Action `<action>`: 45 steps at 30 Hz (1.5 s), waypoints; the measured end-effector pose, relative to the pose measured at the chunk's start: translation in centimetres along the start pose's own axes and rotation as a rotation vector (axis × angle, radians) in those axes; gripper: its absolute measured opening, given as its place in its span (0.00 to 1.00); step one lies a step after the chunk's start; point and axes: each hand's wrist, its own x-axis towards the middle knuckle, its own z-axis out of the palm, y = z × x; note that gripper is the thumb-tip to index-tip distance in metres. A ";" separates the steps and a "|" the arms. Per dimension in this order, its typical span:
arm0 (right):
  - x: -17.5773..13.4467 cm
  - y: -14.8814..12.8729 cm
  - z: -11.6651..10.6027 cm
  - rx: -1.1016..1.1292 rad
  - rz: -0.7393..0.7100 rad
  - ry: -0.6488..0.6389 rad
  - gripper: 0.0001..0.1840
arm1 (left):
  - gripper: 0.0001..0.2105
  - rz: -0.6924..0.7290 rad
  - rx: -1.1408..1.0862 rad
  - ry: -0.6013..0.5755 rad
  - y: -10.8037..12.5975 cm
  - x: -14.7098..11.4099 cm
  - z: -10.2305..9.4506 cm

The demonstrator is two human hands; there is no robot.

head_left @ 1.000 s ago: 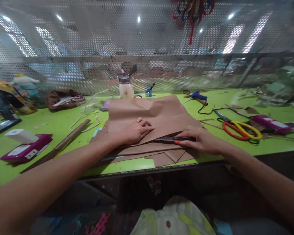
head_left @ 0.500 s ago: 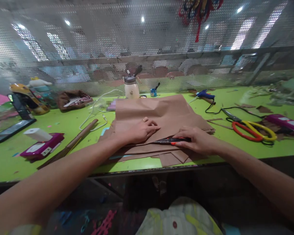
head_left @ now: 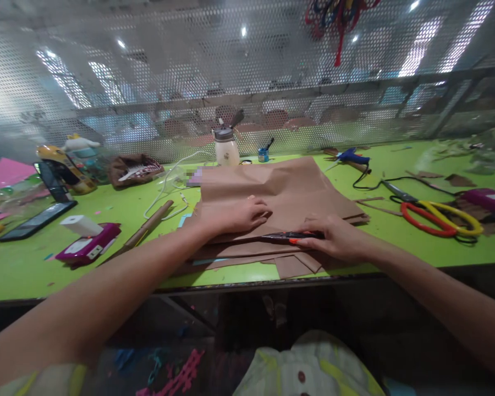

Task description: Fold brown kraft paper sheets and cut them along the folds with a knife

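A stack of brown paper-like sheets (head_left: 284,187) lies near the table's front edge, with a fold across the top one. My left hand (head_left: 249,214) rests on the top sheet, holding nothing, its fingers a little bent and pressing down. To its right, my right hand (head_left: 330,234) grips a slim black pointed tool (head_left: 278,237) between thumb and fingers. The tool lies along the lower edge of the top sheet, its thin end pointing left. My hand covers its back end, and its exact kind is unclear. Small brown offcuts (head_left: 295,266) lie below.
On the green table (head_left: 239,273) are red-and-yellow-handled scissors (head_left: 431,219) and a blue glue gun (head_left: 352,156) at right. A purple power strip (head_left: 88,247), phone (head_left: 37,221) and brown roll (head_left: 148,224) are left. A bottle (head_left: 226,148) and blue jar (head_left: 263,154) stand behind.
The view has turned slightly left, so everything appears farther right. My left fingers have drawn in a little on the sheet. My right hand keeps its grip on the black tool.
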 end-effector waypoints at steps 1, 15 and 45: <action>0.0 0.0 0.0 0.005 0.007 -0.002 0.18 | 0.16 -0.020 -0.038 -0.005 -0.2 -0.2 -0.3; 0.4 0.0 0.7 -0.027 -0.031 -0.010 0.18 | 0.18 -0.028 -0.021 0.027 -1.7 -4.7 0.5; 1.6 -2.3 1.0 0.021 -0.051 -0.030 0.18 | 0.17 -0.033 -0.064 0.084 -1.5 -5.0 1.1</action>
